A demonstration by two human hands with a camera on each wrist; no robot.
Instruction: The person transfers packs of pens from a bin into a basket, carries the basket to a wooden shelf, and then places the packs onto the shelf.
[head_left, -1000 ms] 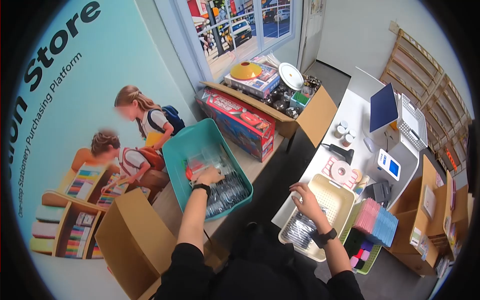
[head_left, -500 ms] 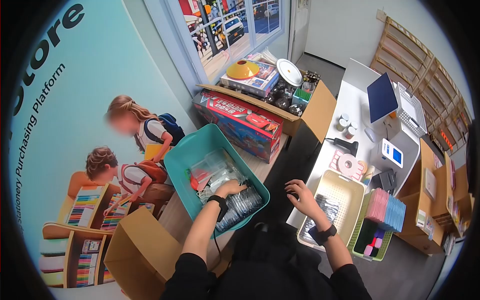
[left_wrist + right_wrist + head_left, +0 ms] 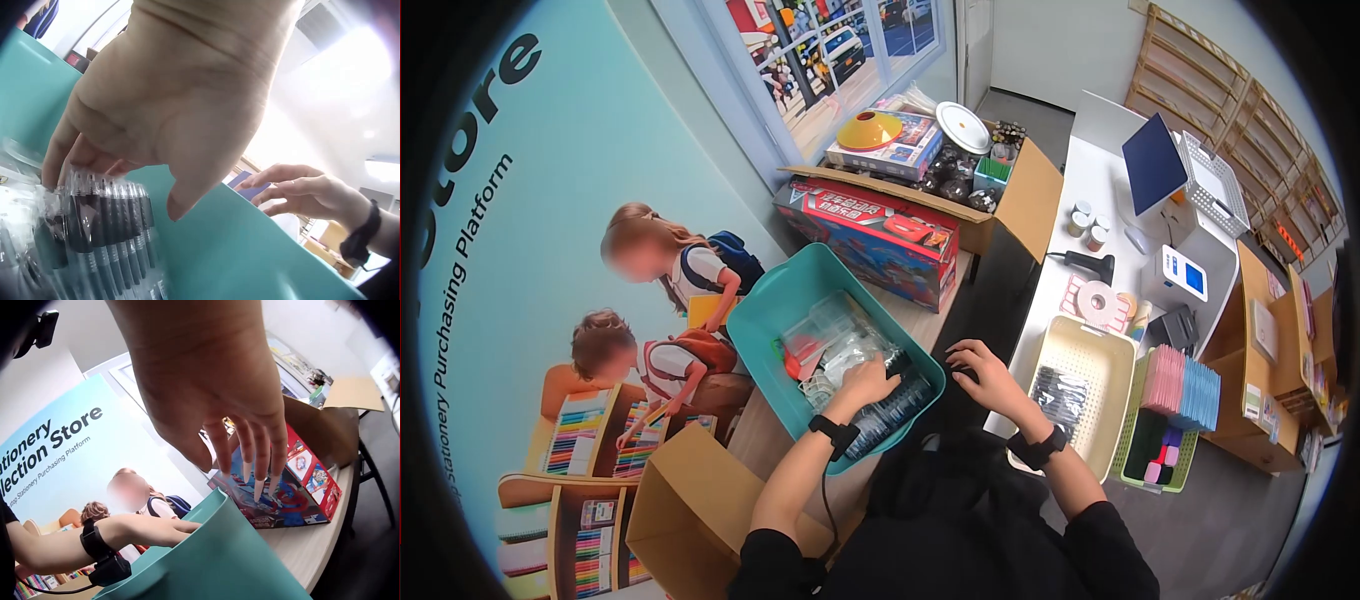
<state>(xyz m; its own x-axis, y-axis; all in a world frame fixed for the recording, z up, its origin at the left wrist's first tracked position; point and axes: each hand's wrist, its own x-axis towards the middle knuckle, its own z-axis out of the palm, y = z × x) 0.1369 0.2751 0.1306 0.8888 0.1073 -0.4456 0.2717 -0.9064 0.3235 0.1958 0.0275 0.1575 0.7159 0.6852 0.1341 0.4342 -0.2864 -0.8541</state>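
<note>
My left hand reaches into a teal plastic bin, palm down. In the left wrist view, its fingers touch the upper ends of clear bags of dark pens, while the thumb stands apart from them. More bagged pens lie in rows in the bin's near right part. Clear plastic packaging and a red item lie toward its far left. Beyond the bin's right rim, my right hand hangs in the air with loosely bent fingers, holding nothing.
Right of me, a cream basket holds more bagged pens, beside a green basket with pink and blue packs. A red toy box stands behind the bin. An open cardboard box sits at the near left; a scanner lies on the white desk.
My left hand has shifted toward the bin's near right side, over the bagged pens. My right hand has come left, away from the cream basket. The head view has shifted.
</note>
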